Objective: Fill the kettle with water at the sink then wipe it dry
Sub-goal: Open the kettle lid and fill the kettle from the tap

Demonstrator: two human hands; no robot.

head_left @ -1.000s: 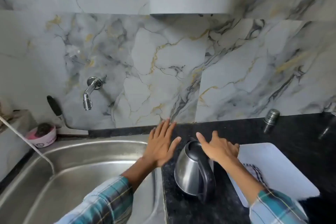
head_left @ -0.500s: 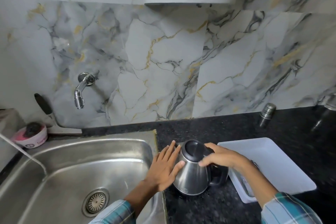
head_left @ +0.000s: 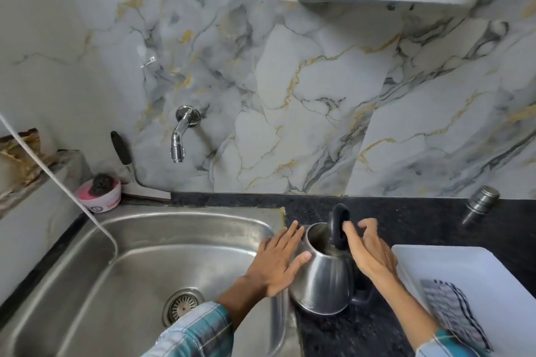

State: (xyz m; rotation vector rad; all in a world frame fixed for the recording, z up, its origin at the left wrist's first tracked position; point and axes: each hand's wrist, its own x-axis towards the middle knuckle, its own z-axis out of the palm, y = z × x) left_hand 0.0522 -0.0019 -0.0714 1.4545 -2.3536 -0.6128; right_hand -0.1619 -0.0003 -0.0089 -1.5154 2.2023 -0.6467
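Observation:
A steel kettle with a black handle stands on the dark counter just right of the sink. Its black lid is flipped up, and the mouth is open. My left hand lies flat against the kettle's left side, fingers spread. My right hand hovers by the raised lid, fingertips touching its inner face. The wall tap sticks out above the sink, with no water running. A checked cloth lies in the white tray at the right.
A thin white hose runs from the upper left into the sink basin. A pink tub with a scrubber sits at the sink's back left corner. A small steel shaker stands at the counter's back right.
The kettle lid has gone from shut to flipped up. My right hand has moved off the lid top to its raised inner side. My left hand stays pressed on the kettle's side.

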